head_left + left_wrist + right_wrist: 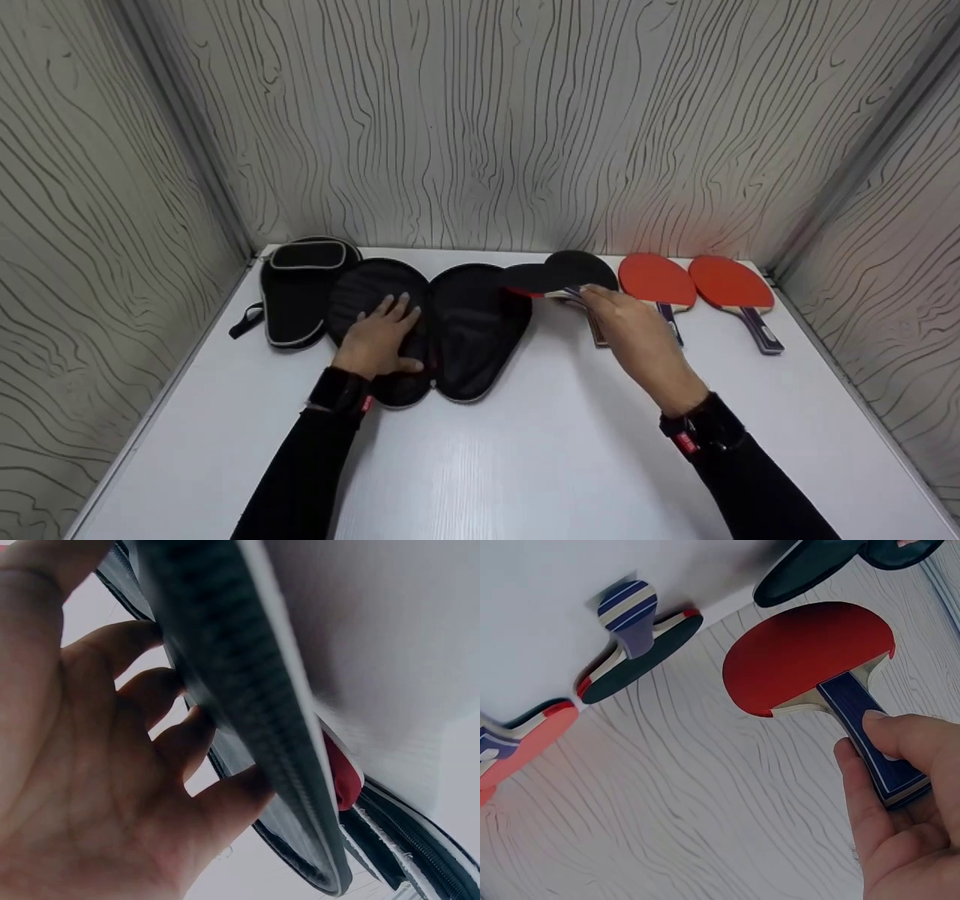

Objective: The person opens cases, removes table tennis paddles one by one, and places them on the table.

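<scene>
An unzipped black table tennis paddle case (480,330) lies spread in two halves. My left hand (382,337) rests on its left half, fingers spread; the left wrist view shows fingertips touching the zippered edge (247,667). My right hand (637,341) grips a table tennis paddle by its blue handle (866,731), thumb on one face and fingers beneath. This paddle (523,277) is tilted, its blade overlapping the right half of the case in the head view. Its dark face shows from above, while the right wrist view shows its red face (810,656).
A closed black paddle case (294,307) with light piping and a strap sits at the left, beside the spread one. Along the back right lie a black-faced paddle (581,266) and two red-faced paddles, one nearer (652,279) and one farther right (727,281). Patterned walls enclose the white table.
</scene>
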The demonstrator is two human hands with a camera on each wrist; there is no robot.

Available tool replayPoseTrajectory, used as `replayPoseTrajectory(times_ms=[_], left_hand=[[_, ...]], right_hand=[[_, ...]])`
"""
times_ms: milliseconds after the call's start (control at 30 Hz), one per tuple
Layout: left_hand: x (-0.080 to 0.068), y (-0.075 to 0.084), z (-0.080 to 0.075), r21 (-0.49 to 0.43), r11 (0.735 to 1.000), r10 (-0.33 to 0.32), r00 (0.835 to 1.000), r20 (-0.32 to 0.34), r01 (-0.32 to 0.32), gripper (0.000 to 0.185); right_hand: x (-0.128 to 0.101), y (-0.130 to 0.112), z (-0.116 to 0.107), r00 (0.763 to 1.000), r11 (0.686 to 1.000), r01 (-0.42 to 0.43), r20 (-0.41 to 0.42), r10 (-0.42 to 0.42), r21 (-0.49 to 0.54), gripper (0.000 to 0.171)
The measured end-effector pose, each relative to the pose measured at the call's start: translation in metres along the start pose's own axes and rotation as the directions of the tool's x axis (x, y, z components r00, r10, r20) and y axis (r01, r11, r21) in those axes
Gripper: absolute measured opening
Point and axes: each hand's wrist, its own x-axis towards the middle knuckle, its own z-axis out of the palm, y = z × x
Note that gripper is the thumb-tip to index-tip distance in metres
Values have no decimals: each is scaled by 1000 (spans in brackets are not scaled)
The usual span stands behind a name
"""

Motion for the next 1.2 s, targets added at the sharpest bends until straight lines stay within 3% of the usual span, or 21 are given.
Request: replayPoseTrajectory(times_ms=[333,633,967,1200], left_hand=[[-3,6,-8,-12,1000,-7,1000,15,7,110],[-5,9,-14,-23,1000,-14,999,43,15,110],[0,0,-1,9,1000,-4,1000,14,4,114],[-2,4,-5,-4,1000,-17,999,40,17,113]], right_hand=[[-28,21,-32,990,990,-140,6,140,19,49],[-54,46,-49,982,983,-182,-44,181,-4,50],[-81,70,-62,970,975,-221,-104,219,-7,47],[-94,84,-74,961,965,-259,-105,255,-34,45]])
